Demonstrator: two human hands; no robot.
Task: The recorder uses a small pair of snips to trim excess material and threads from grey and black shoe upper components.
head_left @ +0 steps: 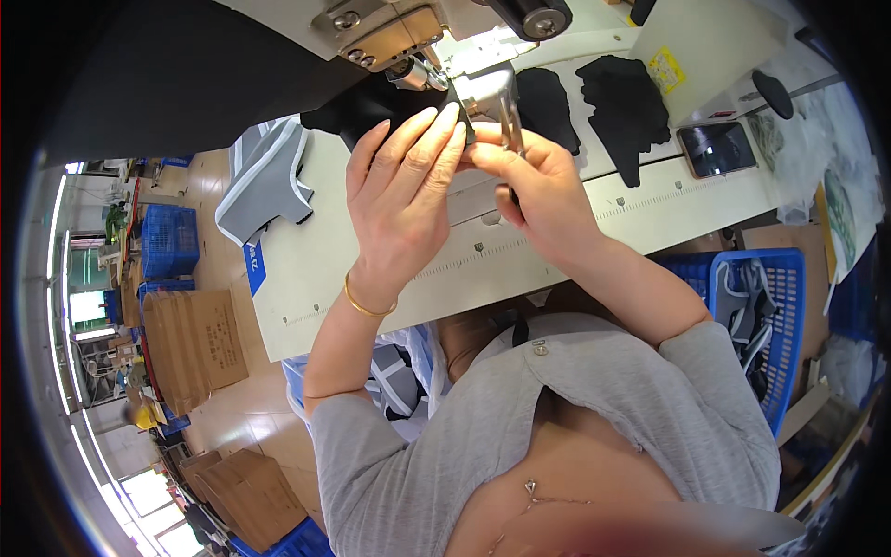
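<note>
My left hand (408, 186) lies with its fingers stretched out on a piece of black fabric (362, 104), pressing its near edge. The fabric sits beneath the presser foot (418, 74) of a sewing machine (394, 35). Close beside it, my right hand (543, 181) is closed around a slim, shiny metal tool (508, 116), whose exact kind I cannot make out. The thumb and index finger reach the fabric's right edge, next to my left fingertips. Two cut black pieces (624, 107) (546, 100) lie on the table to the right.
Grey pieces with white and black edging (264, 176) hang over the table's left side. A phone (717, 148) rests at the right. Below are a blue basket (789, 306) of grey pieces and a plastic-lined container (432, 357). Cardboard boxes (200, 343) stand on the left floor.
</note>
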